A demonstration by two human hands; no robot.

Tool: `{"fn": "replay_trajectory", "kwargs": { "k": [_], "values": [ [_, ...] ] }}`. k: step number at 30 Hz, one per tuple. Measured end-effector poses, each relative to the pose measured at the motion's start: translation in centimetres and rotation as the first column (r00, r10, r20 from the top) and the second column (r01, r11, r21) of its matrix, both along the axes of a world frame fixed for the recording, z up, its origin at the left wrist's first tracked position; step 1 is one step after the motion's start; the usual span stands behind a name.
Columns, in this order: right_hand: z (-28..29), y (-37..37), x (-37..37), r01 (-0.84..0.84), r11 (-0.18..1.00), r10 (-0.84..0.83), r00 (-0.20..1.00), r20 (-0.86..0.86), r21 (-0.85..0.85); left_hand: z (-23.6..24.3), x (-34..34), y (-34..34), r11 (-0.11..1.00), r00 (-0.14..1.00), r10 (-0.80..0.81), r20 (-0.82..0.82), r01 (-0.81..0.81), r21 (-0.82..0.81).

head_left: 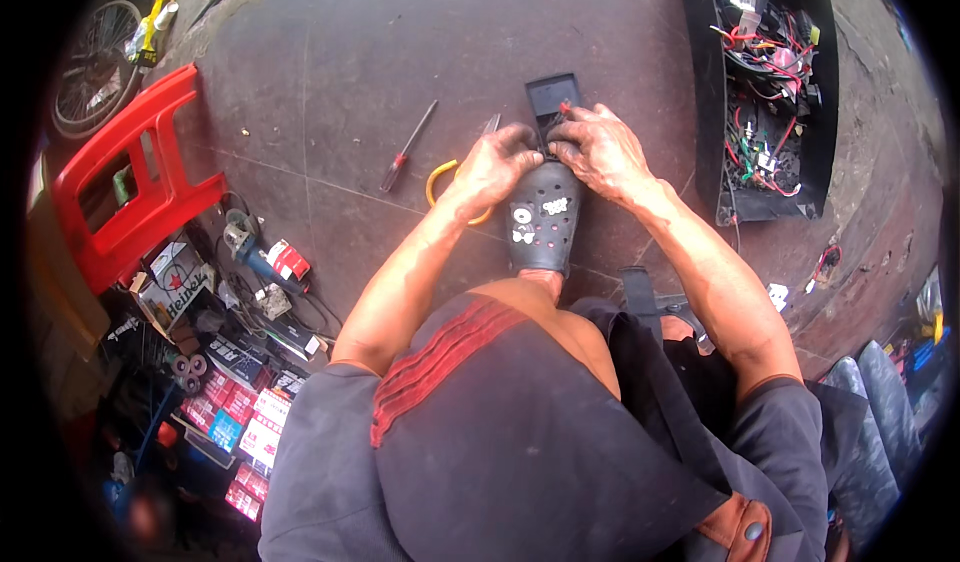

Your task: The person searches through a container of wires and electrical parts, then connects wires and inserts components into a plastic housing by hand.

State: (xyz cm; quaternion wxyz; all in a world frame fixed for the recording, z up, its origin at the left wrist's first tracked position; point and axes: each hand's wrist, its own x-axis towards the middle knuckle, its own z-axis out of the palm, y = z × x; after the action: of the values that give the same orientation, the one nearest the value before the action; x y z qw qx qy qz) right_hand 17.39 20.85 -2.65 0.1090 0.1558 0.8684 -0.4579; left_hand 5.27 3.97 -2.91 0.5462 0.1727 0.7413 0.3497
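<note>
My left hand and my right hand meet over a small black box-shaped part lying on the tiled floor, just past the toe of my black perforated clog. The fingers of both hands pinch at the near edge of the part, where a small red wire end shows. Whether either hand holds a tool is hidden by the fingers. A yellow-handled tool lies partly under my left wrist. A red-handled screwdriver rests on the floor to the left.
An open black casing full of coloured wires stands at the upper right. A red plastic stool lies on its side at the left, with an angle grinder, boxes and packets below it. A bicycle wheel shows at top left.
</note>
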Motion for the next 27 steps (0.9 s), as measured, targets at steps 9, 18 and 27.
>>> {"fn": "replay_trajectory", "kwargs": {
  "k": [9,18,27],
  "values": [
    [-0.5,0.0,0.2,-0.015,0.999,0.017,0.998,-0.056,0.030,-0.3,0.6,-0.1,0.996,0.995,-0.016,-0.100,0.008,-0.085],
    [0.2,0.2,0.7,-0.030,1.000,0.030,0.997,-0.076,0.004,0.1,0.6,0.1,0.992,0.988,-0.073,-0.138,0.058,-0.111],
    [1.7,0.4,0.1,-0.015,0.999,0.020,0.995,0.095,-0.046,-0.5,0.2,-0.6,0.998,1.000,-0.014,-0.010,0.013,-0.064]
  ]
}}
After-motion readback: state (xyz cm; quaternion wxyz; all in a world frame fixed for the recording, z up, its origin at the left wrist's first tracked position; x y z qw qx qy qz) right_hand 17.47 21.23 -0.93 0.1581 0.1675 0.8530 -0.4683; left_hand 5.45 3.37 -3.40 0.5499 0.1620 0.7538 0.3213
